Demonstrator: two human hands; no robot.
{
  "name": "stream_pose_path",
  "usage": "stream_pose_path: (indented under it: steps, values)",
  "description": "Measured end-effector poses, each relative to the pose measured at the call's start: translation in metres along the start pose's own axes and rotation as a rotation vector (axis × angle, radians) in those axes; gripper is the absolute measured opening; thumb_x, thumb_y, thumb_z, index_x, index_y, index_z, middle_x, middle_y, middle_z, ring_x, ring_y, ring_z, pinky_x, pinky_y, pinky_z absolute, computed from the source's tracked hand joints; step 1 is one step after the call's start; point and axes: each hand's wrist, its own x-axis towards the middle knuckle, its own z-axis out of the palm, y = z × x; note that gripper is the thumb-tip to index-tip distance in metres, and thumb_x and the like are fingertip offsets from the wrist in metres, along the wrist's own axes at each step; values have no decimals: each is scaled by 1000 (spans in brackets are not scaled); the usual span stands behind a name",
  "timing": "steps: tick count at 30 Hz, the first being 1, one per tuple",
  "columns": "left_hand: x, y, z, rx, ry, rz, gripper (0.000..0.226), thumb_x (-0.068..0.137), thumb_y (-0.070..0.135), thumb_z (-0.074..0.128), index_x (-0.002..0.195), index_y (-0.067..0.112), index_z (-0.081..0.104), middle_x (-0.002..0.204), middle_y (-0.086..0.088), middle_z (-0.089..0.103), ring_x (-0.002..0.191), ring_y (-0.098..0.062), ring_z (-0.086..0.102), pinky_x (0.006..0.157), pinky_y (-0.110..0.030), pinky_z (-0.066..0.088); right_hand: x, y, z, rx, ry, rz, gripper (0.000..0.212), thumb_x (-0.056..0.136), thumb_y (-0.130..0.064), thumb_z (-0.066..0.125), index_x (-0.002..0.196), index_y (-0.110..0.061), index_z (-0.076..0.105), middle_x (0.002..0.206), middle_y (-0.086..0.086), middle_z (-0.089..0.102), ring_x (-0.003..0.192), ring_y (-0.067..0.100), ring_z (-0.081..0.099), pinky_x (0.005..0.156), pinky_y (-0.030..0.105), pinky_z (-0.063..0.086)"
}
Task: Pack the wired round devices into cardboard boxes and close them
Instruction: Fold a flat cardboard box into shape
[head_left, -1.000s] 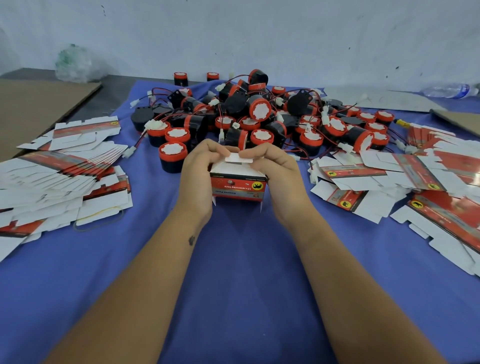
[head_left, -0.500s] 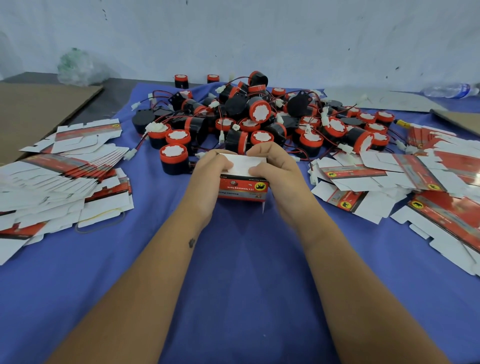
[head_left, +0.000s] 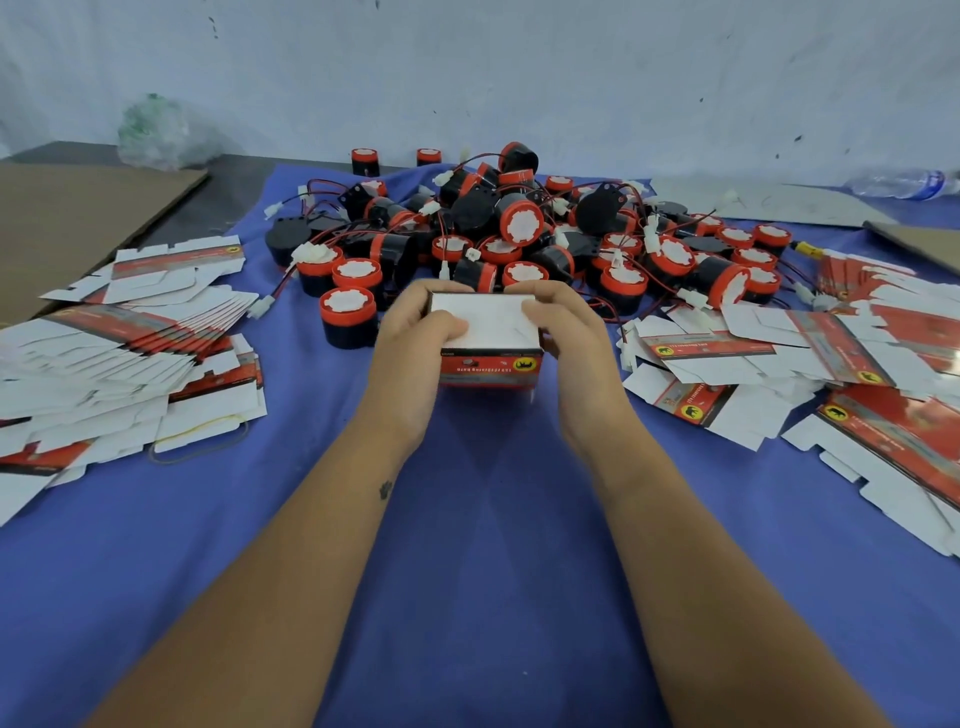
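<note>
Gripping a small red-and-white cardboard box (head_left: 488, 338) from both sides, the left hand (head_left: 415, 332) and right hand (head_left: 566, 327) press thumbs on its white top flap, just before the heaped black-and-red wired round devices (head_left: 519, 228) on the blue-clothed desk (head_left: 467, 545).

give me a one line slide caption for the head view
Both hands, left hand and right hand, hold a small cardboard box, thumbs on its white top flap, before a pile of wired round devices.

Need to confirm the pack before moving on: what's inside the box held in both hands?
Cannot be seen. The box has its white top flap folded flat, with the left hand and right hand gripping its sides, thumbs on the flap. Whether a device is inside is hidden.
</note>
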Motion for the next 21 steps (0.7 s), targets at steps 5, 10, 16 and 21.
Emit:
stream_pose_path:
  steps: [5,10,16,21]
  values:
    - [-8,7,0,32,-5,348,32,84,1,46,105,23,56,103,16,63,96,2,58,78,-16,48,5,0,-2,-48,-7,206,41,99,-57,34,106,-33,67,115,5,65,67,17,56,58,25,41]
    - [-6,-5,5,458,-7,415,33,90,46,42,122,47,47,156,3,28,148,-18,16,119,-43,17,3,4,-3,276,-30,241,32,92,-40,56,111,-15,64,113,12,67,94,28,67,79,43,53]
    - [4,-8,1,19,-194,-107,76,82,51,64,149,37,29,140,3,56,116,-13,62,93,-33,51,4,-3,-13,276,-21,-28,47,65,-1,49,107,-21,52,114,4,59,100,24,61,75,38,48]
    - [9,-11,-1,52,66,-62,34,82,41,67,110,23,62,94,9,72,75,-9,67,70,-28,54,0,-4,-11,114,15,-110,70,77,-12,57,134,-46,38,145,0,46,126,17,54,102,42,47]
